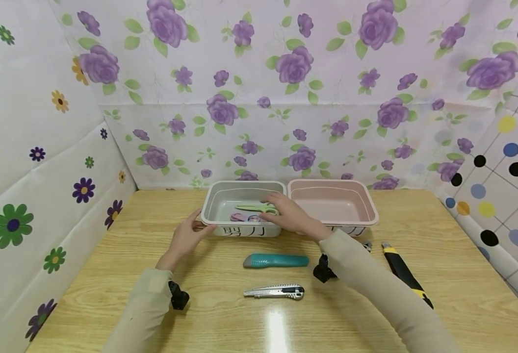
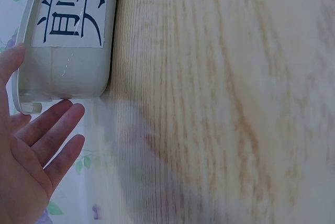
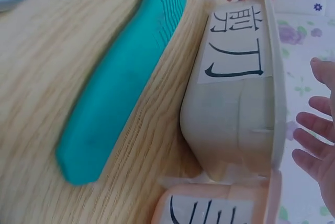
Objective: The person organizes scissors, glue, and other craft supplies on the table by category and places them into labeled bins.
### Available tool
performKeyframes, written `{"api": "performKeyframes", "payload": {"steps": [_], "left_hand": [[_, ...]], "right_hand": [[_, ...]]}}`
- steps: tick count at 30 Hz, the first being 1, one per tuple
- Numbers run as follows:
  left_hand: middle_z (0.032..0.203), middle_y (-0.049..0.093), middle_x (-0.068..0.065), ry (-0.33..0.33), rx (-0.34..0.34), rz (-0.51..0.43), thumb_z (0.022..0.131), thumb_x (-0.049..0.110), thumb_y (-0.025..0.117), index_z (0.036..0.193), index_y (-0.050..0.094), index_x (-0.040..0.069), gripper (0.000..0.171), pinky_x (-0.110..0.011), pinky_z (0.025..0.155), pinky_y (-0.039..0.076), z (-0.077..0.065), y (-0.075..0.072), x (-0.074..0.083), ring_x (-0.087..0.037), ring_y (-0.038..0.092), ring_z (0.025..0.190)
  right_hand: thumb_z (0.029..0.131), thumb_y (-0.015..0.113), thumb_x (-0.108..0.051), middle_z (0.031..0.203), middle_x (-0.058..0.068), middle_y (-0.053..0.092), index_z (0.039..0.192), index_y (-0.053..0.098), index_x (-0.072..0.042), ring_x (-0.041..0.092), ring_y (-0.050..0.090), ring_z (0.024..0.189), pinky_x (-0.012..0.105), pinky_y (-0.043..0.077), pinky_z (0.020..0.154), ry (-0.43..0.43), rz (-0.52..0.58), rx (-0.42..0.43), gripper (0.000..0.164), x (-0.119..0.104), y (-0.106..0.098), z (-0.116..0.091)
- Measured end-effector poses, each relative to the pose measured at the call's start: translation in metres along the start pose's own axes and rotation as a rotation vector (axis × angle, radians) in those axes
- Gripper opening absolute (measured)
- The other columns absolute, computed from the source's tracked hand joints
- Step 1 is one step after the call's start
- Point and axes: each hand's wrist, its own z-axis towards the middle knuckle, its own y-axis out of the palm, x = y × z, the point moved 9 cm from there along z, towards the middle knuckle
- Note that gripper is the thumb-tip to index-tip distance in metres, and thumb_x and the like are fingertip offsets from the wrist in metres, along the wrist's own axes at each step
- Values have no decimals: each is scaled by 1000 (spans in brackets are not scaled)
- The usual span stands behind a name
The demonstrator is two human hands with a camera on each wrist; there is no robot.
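Above the smooth plastic grey bin [image 1: 246,193], your right hand [image 1: 287,214] has its fingers apart, apparently empty, near the slender green scissors [image 1: 253,209] lying inside; your left hand [image 1: 186,238] holds a rounded corner between thumb and fingers. You seem to be settling scissors; next probably calls for lifting clear.

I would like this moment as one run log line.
left hand: grips grey bin at corner | right hand: over it, fingers spread | green scissors: in grey bin | teal knife: on table
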Motion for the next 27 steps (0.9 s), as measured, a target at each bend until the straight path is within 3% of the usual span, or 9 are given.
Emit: {"api": "performKeyframes", "payload": {"steps": [5,10,18,23,27], "left_hand": [[111,62,-19,-1,2,11,82,45,63,141,32,10,75,-43,78,50,0,0,0,-30,61,98],[109,62,-18,-3,6,15,82,43,63,141,33,11,74,-44,78,50,0,0,1,-29,61,96],[107,63,-18,-7,8,27,83,43,63,140,34,11,72,-47,82,48,1,1,3,-29,62,96],[108,63,-18,-22,9,30,82,43,64,141,33,11,73,-47,83,47,0,0,2,-30,62,96],[108,63,-19,-24,10,33,82,43,64,141,33,10,74,-46,82,48,-1,-1,2,-31,62,96]], "right_hand": [[88,60,-31,124,11,53,126,51,-4,23,54,107,36,44,89,8,42,-23,48,-4,-6,-15],[86,63,-25,117,11,57,120,54,-3,19,61,91,32,50,78,-54,66,-27,42,-10,-9,-28],[83,66,-28,109,10,60,113,59,-2,21,55,101,36,45,87,-93,13,-10,40,-9,-7,-62],[83,66,-30,112,8,59,113,60,-5,21,52,107,38,43,91,-76,0,6,40,-4,-4,-82],[85,64,-33,116,8,58,116,57,-4,22,53,108,39,42,92,-39,32,-35,43,0,2,-97]]}}
